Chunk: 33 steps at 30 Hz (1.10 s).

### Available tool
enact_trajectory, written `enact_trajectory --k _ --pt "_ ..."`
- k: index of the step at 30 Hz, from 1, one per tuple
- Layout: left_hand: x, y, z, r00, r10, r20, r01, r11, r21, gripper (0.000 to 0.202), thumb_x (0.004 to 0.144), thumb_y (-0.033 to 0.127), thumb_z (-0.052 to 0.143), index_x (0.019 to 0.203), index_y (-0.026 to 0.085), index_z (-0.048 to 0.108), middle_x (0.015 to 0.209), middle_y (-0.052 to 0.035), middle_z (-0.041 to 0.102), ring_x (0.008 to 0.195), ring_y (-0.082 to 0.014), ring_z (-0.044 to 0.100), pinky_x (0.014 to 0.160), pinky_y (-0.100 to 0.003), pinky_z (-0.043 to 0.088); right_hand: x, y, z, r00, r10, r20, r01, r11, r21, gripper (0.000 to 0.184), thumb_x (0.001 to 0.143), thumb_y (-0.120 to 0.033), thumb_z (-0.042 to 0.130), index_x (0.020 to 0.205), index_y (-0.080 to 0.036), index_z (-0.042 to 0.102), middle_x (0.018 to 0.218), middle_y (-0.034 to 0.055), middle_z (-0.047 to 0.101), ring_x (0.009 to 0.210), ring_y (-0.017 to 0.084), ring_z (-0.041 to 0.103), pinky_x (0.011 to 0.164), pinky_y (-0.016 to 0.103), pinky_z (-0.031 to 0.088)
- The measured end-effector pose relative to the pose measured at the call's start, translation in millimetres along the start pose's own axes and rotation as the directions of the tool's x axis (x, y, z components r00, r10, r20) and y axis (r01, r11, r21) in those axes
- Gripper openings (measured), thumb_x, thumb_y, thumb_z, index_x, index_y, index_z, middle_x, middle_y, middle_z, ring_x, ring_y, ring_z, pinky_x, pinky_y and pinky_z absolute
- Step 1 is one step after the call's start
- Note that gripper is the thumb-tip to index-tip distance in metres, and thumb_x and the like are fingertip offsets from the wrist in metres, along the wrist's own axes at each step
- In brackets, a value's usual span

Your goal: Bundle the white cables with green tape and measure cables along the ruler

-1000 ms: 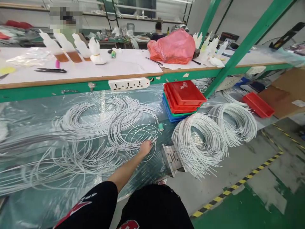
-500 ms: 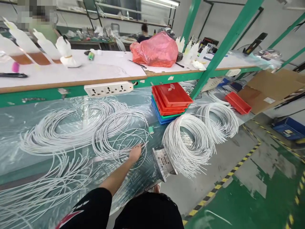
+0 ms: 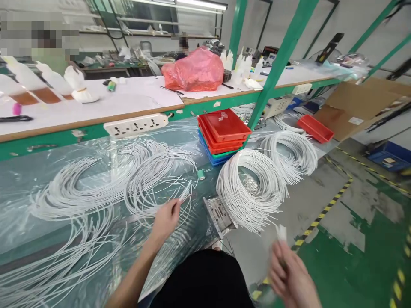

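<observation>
My left hand (image 3: 166, 219) is closed over the bench, pinching white cables (image 3: 186, 190) near their ends, which point up and away. These belong to or lie over a loose cable coil (image 3: 141, 184) beside that hand. My right hand (image 3: 290, 271) is raised off the bench's right side, over the floor. Its fingers are closed around a small white piece (image 3: 281, 232), blurred, whose kind I cannot make out. Between my hands sits a metal block fixture (image 3: 221, 215) with holes in its top. A green thread spool (image 3: 201, 174) lies past the left fingertips.
A thick white cable coil (image 3: 229, 175) overhangs the bench edge at right. Behind it stand stacked red, green and blue trays (image 3: 224, 128). A power strip (image 3: 136, 125) hangs along the shelf edge. More loose cables (image 3: 64, 261) spread at lower left. A green post (image 3: 272, 81) rises at right.
My left hand has drawn back toward me and lifted, cable ends now showing above its fingers. The right hand has come into view at lower right with a white piece. The view has shifted slightly.
</observation>
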State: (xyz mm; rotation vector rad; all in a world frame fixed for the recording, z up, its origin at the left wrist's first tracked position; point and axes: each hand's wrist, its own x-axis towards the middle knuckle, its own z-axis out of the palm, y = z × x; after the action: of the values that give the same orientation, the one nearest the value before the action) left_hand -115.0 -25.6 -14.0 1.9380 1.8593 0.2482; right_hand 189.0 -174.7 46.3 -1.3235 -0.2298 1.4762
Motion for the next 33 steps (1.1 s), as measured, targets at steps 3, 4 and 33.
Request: enact_trajectory --k 3,4,33 --pt "-40.5 62.2 7.3 0.965 0.263 -0.004 -0.241 0.878 -0.413 0.038 0.1 0.042 0.035 0.086 0.02 0.063 0.065 0.0006 0.06 0.059 -0.0145 0.055 0.057 -0.024 0.04 22.9 14.1 50.1 0.991 -0.13 0.022 0.13 0.991 0.035 0.053 0.07 -0.065 0.081 0.074 -0.019 0.057 0.07 0.0046 0.066 0.066 0.02 0.066 0.068 0.034 0.059" --pt "-51.1 80.2 11.4 0.942 0.334 0.02 -0.281 0.823 -0.494 0.037 0.1 0.041 0.037 0.083 0.02 0.062 0.063 0.001 0.059 0.058 -0.0138 0.054 0.056 -0.023 0.04 29.8 17.9 60.9 0.989 -0.149 0.022 0.147 0.988 0.046 0.054 0.07 -0.067 0.08 0.076 -0.018 0.058 0.076 0.0072 0.069 0.073 0.023 0.068 0.075 0.037 0.059" --pt "-29.9 100.7 98.9 0.677 0.725 0.126 -0.678 0.681 -0.276 0.032 0.093 0.037 0.058 0.12 0.019 0.057 0.113 -0.0093 0.069 0.106 -0.0245 0.063 0.095 -0.037 0.048 29.5 -77.7 23.8 0.923 -0.384 0.026 0.375 0.914 0.155 0.046 0.079 -0.041 0.082 0.069 -0.02 0.043 0.058 -0.0093 0.025 0.043 0.007 0.022 0.038 0.02 0.027"
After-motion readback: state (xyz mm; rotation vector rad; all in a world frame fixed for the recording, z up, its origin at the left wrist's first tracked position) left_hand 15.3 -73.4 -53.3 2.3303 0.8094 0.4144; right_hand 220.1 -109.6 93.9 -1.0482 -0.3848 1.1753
